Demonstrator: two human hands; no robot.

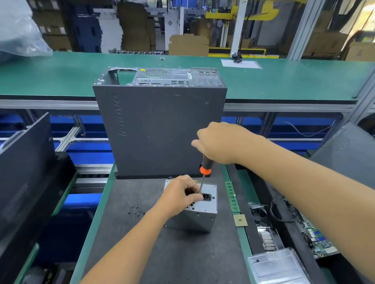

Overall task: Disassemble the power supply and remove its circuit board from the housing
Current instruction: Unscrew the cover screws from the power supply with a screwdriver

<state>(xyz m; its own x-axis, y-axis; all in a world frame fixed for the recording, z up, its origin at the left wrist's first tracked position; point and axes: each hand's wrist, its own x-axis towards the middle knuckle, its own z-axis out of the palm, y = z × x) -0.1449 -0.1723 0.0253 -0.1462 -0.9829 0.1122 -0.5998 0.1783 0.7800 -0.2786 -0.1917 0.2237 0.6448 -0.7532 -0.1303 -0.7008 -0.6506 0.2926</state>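
Note:
The silver power supply [198,216] stands on end on the dark mat [181,263], its socket face turned up. My left hand [181,194] grips its top left edge, fingers curled over the face beside the black socket. My right hand [220,143] holds the black and orange handle of a screwdriver [205,168] from above. The shaft points straight down, its tip on the top face next to the socket. The circuit board inside the housing is hidden.
A dark computer case [160,124] stands upright just behind the power supply. Several loose screws [135,210] lie on the mat to the left. A chip [240,220], a green memory stick [232,195], a clear tray [283,278] and a motherboard [312,235] sit to the right.

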